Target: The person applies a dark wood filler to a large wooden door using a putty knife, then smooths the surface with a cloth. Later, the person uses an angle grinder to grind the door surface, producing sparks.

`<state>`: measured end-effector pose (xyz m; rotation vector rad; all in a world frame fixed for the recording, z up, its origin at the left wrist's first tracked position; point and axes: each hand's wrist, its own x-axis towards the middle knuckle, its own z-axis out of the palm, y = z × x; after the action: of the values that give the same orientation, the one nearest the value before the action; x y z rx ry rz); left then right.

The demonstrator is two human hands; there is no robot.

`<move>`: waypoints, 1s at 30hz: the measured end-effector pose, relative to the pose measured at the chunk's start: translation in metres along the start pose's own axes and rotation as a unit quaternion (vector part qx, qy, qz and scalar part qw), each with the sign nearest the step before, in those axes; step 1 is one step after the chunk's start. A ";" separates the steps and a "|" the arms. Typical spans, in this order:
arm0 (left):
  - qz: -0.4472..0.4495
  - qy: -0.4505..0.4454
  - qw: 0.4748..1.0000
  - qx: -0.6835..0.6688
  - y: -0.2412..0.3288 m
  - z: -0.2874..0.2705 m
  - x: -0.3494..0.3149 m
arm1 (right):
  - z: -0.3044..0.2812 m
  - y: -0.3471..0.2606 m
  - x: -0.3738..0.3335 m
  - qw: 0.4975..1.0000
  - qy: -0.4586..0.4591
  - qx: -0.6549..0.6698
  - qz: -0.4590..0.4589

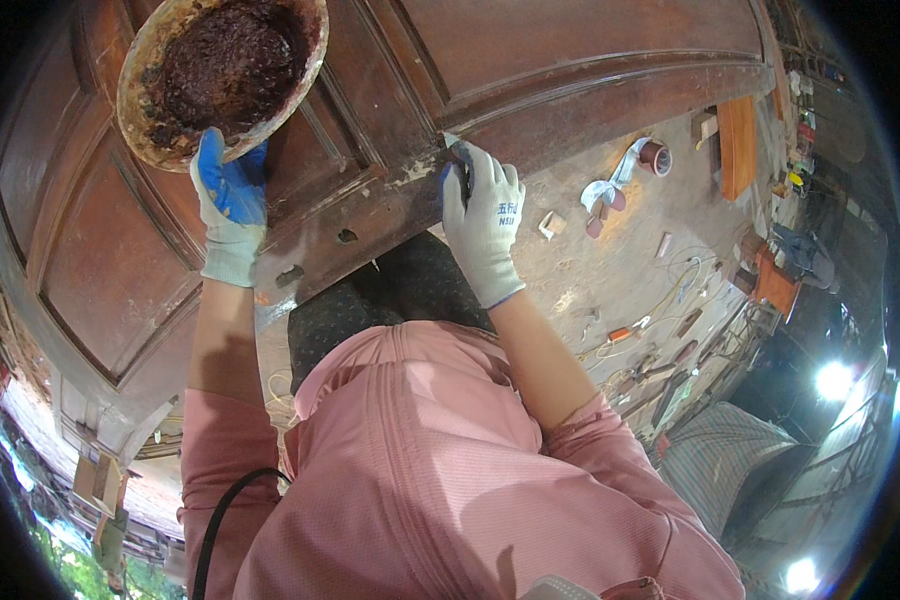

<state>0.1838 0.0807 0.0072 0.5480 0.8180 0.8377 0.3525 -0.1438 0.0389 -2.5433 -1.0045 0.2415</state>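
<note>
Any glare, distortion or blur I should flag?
Head view: glare blooms around the bright light at right; fisheye bends the wooden panel's edges; shadows cross the pink shirt; right hand looks fairly sharp, the far right background dim and soft.

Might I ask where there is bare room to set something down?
The upper-right wooden panel, beyond the right hand, looks bare; so does the lower-left wooden panel, below the bowl and left of the left hand. The floor is crowded around the brown roll and orange item.
</note>
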 end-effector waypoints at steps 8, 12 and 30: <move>0.026 -0.008 1.000 -0.002 -0.002 -0.006 -0.003 | -0.010 0.000 -0.004 0.999 -0.026 0.038 0.013; 0.048 0.004 0.998 -0.032 0.004 0.001 0.000 | -0.022 0.004 0.015 0.981 0.004 0.177 0.077; 0.232 0.291 0.543 0.753 -0.009 -0.010 0.041 | 0.042 -0.070 0.229 0.976 0.034 0.112 -0.183</move>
<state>0.1962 0.1103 -0.0212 2.1882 2.0653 0.5653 0.4636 0.0717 0.0267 -2.1057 -1.3140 0.1508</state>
